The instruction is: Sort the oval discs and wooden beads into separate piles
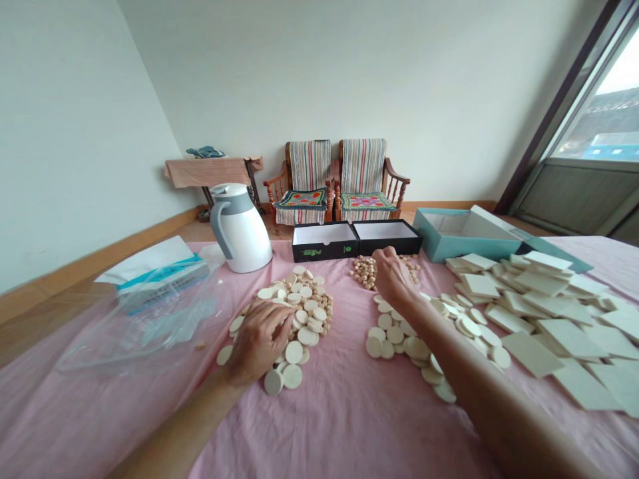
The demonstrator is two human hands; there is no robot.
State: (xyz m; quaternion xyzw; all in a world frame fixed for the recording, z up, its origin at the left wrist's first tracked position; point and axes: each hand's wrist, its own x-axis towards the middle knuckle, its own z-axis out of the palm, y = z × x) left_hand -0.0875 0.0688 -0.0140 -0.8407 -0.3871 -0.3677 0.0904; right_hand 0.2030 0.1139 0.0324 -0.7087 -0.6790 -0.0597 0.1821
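My left hand (257, 340) rests on the left side of a heap of pale wooden discs (302, 313), its fingers bent and pressed together. What lies under those fingers is hidden. Small round wooden beads (327, 307) lie along that heap's right edge. My right hand (394, 274) is closed above a pile of small wooden beads (363, 271), just in front of two black boxes. Whatever it grips cannot be seen. Below my right forearm spreads a second group of wooden discs (394, 334), partly covered by the arm.
Two open black boxes (324, 253) (392, 247) stand behind the beads. A light-blue box (449, 249) is at the back right, behind stacked square wooden pieces (544, 306). At left are a white jug (247, 236), a tissue pack (164, 276) and clear plastic (130, 339) on the pink cloth (344, 412).
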